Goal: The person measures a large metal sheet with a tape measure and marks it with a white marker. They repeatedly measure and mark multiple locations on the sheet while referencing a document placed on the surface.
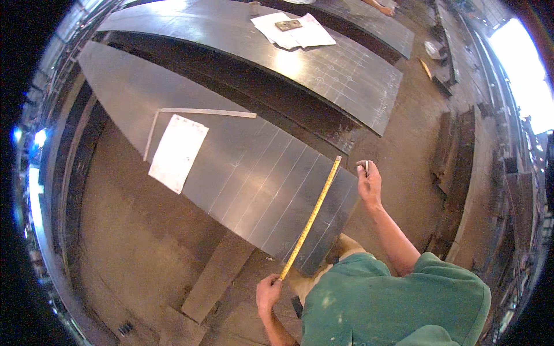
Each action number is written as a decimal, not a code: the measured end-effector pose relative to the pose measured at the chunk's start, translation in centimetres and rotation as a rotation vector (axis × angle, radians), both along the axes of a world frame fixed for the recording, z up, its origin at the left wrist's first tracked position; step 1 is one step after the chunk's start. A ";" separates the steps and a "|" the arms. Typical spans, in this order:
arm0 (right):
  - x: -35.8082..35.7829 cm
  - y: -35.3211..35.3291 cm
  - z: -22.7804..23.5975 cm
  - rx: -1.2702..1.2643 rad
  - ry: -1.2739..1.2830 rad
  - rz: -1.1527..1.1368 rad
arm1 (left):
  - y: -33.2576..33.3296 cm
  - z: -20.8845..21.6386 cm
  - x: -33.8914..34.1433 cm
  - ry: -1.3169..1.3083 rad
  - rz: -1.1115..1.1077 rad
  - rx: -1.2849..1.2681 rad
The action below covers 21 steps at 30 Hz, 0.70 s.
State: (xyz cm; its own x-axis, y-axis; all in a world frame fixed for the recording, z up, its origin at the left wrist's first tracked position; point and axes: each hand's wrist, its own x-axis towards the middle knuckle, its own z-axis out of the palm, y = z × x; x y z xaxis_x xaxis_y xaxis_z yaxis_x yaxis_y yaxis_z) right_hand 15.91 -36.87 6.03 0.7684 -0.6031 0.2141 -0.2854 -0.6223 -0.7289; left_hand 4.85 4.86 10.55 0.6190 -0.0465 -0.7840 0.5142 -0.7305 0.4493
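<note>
A yellow tape measure [310, 222] lies slantwise across the near end of a long grey metal plate [254, 179]. My left hand [269, 293] is closed on its lower end, just off the plate's near edge. The tape's other end reaches the plate's far edge. Thin pale lines run across the plate beside the tape. My right hand [370, 183] is beyond the plate's right end, its fingers closed round a small, pale, stick-like piece whose kind I cannot make out. It is apart from the tape.
An L-shaped metal square [208, 112] and a white paper sheet [179, 153] lie farther left on the plate. Behind is another marked plate [352, 75], bearing papers [311, 32] and a small block [288, 25]. Another person's hand [385, 10] shows at the top. Metal beams [456, 155] lie at right.
</note>
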 end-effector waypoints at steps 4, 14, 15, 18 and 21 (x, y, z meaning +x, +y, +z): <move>-0.5 0.1 -1.1 0.234 0.170 0.117 | -0.4 -0.2 -4.9 -0.038 0.051 -0.003; 2.6 -3.7 -7.7 0.704 0.093 0.130 | -2.5 -4.8 -3.1 -0.118 -0.023 0.038; 3.5 -4.1 -8.5 0.709 0.076 0.143 | -2.2 -6.4 -2.0 -0.123 -0.037 0.024; 7.1 -5.1 -9.9 0.370 0.191 0.160 | -1.8 -6.3 1.6 -0.144 -0.066 0.023; 9.1 -4.7 -11.1 0.334 0.160 0.217 | -0.8 -8.3 3.3 -0.122 -0.034 0.029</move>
